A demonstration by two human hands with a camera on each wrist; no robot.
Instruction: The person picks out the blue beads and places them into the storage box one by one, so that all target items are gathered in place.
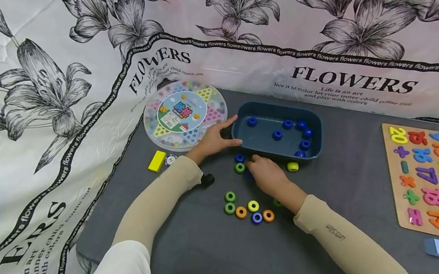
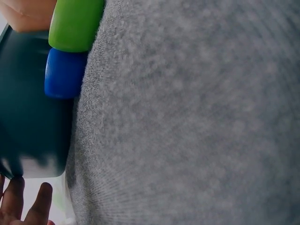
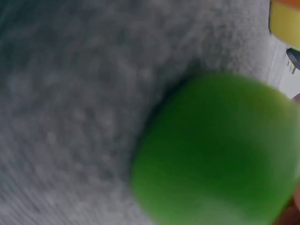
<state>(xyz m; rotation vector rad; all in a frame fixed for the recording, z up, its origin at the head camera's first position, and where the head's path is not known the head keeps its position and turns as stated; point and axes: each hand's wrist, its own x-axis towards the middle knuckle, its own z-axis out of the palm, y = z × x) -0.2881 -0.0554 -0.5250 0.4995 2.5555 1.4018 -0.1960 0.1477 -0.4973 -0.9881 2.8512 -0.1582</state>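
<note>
My left hand [image 1: 216, 139] rests against the left end of a dark teal tub [image 1: 274, 151], thumb and forefinger spread along its corners. Several blue ring beads [image 1: 277, 134] lie inside. In front of the tub, my right hand [image 1: 268, 175] has its fingers curled at a blue bead [image 1: 248, 176], mostly hidden beneath them. Just left of those fingers are another blue bead [image 1: 239, 158] and a green bead [image 1: 240, 168]. A yellow bead [image 1: 292, 166] lies by the tub's front wall. Close under my right wrist is a green bead [image 3: 215, 154], large in the right wrist view.
Nearer me lie several loose beads in green, orange, yellow and blue [image 1: 257, 217]. A round game board [image 1: 152, 116] is left of the tub, with a yellow block [image 1: 157, 161] below it. At the right are a number board [image 1: 398, 175] and a light blue block [image 1: 438, 248].
</note>
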